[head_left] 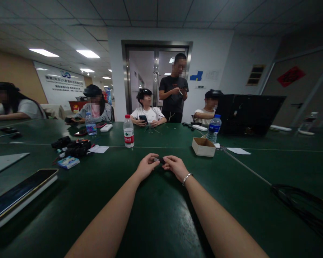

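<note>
Over the green table (118, 186), my two hands meet at a small dark object (161, 160) with a lighter, shiny left end. It is too small to name its kind. My left hand (145, 167) pinches the lighter end between thumb and fingers. The dark end sits in the closed fingertips of my right hand (177, 167), which wears a silver bracelet (187, 178) at the wrist. Nearest to the hands, beyond them, stand a red-capped water bottle (128, 133) on the left and an open cardboard box (204, 148) on the right.
At the left lie a phone (21, 191), a heap of black gear (79, 147) and a blue-white packet (68, 162). Coiled black cable (298, 204) lies at the right. A blue-labelled bottle (214, 129) and a big black monitor (249, 114) stand behind the box. Several people are across the table.
</note>
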### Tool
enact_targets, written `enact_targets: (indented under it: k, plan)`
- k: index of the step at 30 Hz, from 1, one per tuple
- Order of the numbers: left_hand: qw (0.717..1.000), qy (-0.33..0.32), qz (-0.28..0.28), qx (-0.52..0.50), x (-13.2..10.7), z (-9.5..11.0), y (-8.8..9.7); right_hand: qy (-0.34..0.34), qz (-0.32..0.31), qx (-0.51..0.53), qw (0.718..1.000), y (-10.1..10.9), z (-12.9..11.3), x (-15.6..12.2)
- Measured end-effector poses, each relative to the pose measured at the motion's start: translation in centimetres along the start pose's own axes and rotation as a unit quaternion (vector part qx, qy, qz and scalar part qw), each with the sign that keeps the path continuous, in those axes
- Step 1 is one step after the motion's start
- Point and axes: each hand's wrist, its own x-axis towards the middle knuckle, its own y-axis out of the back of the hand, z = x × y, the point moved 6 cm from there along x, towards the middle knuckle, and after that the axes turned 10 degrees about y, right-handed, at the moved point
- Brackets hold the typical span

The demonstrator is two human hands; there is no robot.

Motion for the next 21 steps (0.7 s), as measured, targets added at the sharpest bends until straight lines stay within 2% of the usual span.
enact_targets:
  k: [3,8,12,17,21]
  plan:
    - [0.999,0.032,0.017,0.012,-0.07,-0.21,0.07,0.0,-0.004,-0.007,1.0,-0.06,-0.04,-0.04]
    - [1.0,0.008,0.019,0.017,0.02,-0.07,0.1,-0.004,-0.009,-0.007,1.0,-0.15,-0.04,-0.03]
    - [0.999,0.029,0.023,0.012,0.1,-0.37,0.19,-0.008,-0.004,-0.012,1.0,-0.11,-0.06,-0.04]
    - [0.999,0.003,0.036,0.028,0.04,-0.14,0.34,-0.012,-0.002,-0.01,1.0,-0.2,-0.11,-0.1]
    - [0.999,0.019,0.034,0.005,0.32,-0.68,0.4,-0.007,-0.002,-0.006,1.0,-0.24,-0.1,-0.09]
